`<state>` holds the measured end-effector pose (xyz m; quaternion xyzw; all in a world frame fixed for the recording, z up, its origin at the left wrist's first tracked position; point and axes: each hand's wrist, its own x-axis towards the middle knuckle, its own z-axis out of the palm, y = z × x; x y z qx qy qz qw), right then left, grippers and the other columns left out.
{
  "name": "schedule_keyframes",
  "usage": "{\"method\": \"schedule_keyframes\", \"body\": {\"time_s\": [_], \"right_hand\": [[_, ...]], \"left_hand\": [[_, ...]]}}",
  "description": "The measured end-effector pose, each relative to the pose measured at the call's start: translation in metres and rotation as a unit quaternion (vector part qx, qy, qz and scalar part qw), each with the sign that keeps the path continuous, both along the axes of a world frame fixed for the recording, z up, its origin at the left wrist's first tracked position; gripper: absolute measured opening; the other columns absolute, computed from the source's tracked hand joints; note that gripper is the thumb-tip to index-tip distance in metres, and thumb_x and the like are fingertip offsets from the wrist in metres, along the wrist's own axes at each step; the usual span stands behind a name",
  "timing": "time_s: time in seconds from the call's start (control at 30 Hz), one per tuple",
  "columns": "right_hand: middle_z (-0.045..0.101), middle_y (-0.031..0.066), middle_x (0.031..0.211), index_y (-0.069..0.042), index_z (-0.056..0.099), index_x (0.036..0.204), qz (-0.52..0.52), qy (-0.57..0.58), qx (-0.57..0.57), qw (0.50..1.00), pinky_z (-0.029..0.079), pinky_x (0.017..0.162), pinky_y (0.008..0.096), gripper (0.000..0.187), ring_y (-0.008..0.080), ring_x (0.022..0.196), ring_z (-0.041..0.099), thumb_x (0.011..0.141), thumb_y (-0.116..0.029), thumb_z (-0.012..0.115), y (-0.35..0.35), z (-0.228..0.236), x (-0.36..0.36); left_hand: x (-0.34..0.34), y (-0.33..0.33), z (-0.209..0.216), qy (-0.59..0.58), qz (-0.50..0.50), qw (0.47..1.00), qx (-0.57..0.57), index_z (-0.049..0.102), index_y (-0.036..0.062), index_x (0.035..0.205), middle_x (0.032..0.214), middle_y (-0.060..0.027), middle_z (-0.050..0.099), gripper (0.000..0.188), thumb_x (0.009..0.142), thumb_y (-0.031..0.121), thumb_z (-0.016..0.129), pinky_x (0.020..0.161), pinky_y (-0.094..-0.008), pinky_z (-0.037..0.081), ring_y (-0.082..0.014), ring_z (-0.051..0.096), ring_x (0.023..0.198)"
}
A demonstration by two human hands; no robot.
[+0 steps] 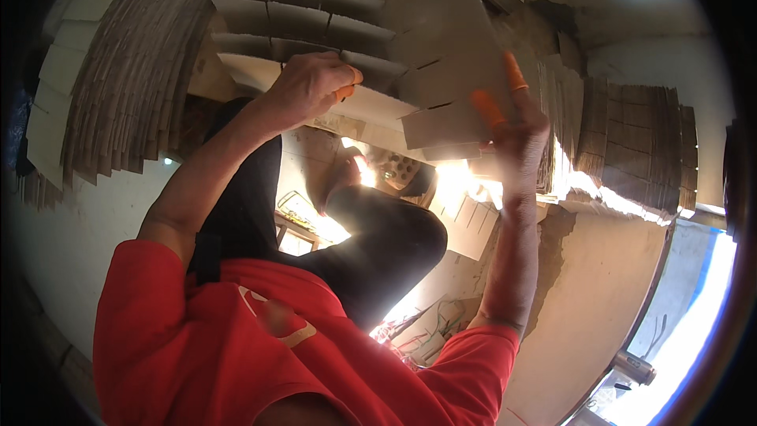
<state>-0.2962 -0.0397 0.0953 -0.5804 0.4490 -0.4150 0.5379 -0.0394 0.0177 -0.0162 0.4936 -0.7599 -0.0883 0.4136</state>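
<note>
Dark trousers (386, 248): your bent legs are taking up the space on the near side of the cardboard grid (296, 17).
Left hand (311, 84): your orange-capped fingers (355, 76) are pinching together on the grid's front strip (386, 109), apparently keeping that row upright and steady.
Right hand (520, 122): your fingers, slightly blurred, are clamping the slotted panel (441, 43) at its right edge, thumb across its face, likely leaving the slotted side free toward the grid.
Panel position: it is leaning over the grid's right end; whether its slots are meshing with the strips, you cannot tell.
Left stack (118, 71): packed sheets are crowding the grid's left side.
Right stack (635, 130): more sheets are standing to the grid's right, probably limiting your right arm's outward swing.
Loose slotted sheet (471, 229): it is showing below the grid, beside glare that is hiding detail.
Wires (445, 319): they are tangling farther below the grid.
</note>
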Motion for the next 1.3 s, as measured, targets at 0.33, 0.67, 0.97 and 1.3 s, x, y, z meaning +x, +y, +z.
{"method": "schedule_keyframes", "body": {"time_s": [0.33, 0.67, 0.97, 1.3], "right_hand": [[0.066, 0.0086, 0.082, -0.009, 0.038, 0.140, 0.127, 0.282, -0.124, 0.943, 0.044, 0.048, 0.0273, 0.063, 0.0120, 0.056, 0.054, 0.082, 0.003, 0.061, -0.011, -0.037, 0.013], [0.063, 0.0208, 0.077, 0.002, 0.033, 0.136, 0.217, 0.501, -0.246, 0.801, 0.049, 0.064, 0.0445, 0.064, 0.0378, 0.074, 0.062, 0.078, -0.001, 0.059, -0.005, -0.033, 0.026], [0.064, 0.0118, 0.079, -0.006, 0.055, 0.119, 0.047, 0.432, -0.488, 0.757, 0.051, 0.056, 0.0375, 0.040, 0.0258, 0.066, 0.063, 0.083, -0.019, 0.065, -0.012, -0.066, -0.006], [0.063, 0.0150, 0.100, -0.007, 0.057, 0.113, -0.201, 0.716, -0.272, 0.611, 0.047, 0.075, 0.0427, 0.048, 0.0322, 0.096, 0.057, 0.073, -0.028, 0.075, -0.065, -0.099, -0.153]], "left_hand": [[0.000, -0.003, 0.001, -0.006, -0.003, 1.000, 0.005, 0.066, 0.0014, 0.086, 0.071, -0.0096, 0.060, 0.016, 0.071, 0.001, 0.071, 0.058, -0.0343, 0.049, -0.0246, 0.060, 0.067], [0.002, -0.004, 0.000, -0.006, 0.004, 1.000, 0.001, 0.066, 0.0028, 0.086, 0.070, -0.0093, 0.058, 0.016, 0.071, 0.001, 0.071, 0.057, -0.0350, 0.048, -0.0249, 0.059, 0.066], [0.003, -0.002, -0.002, -0.018, -0.003, 1.000, -0.017, 0.064, -0.0018, 0.090, 0.083, -0.0125, 0.064, 0.026, 0.066, -0.001, 0.074, 0.062, -0.0343, 0.050, -0.0261, 0.061, 0.072], [0.019, 0.014, 0.019, -0.073, 0.030, 0.995, -0.053, 0.062, -0.0037, 0.096, 0.096, -0.0138, 0.066, 0.036, 0.063, -0.001, 0.075, 0.075, -0.0363, 0.051, -0.0297, 0.061, 0.088]]}}
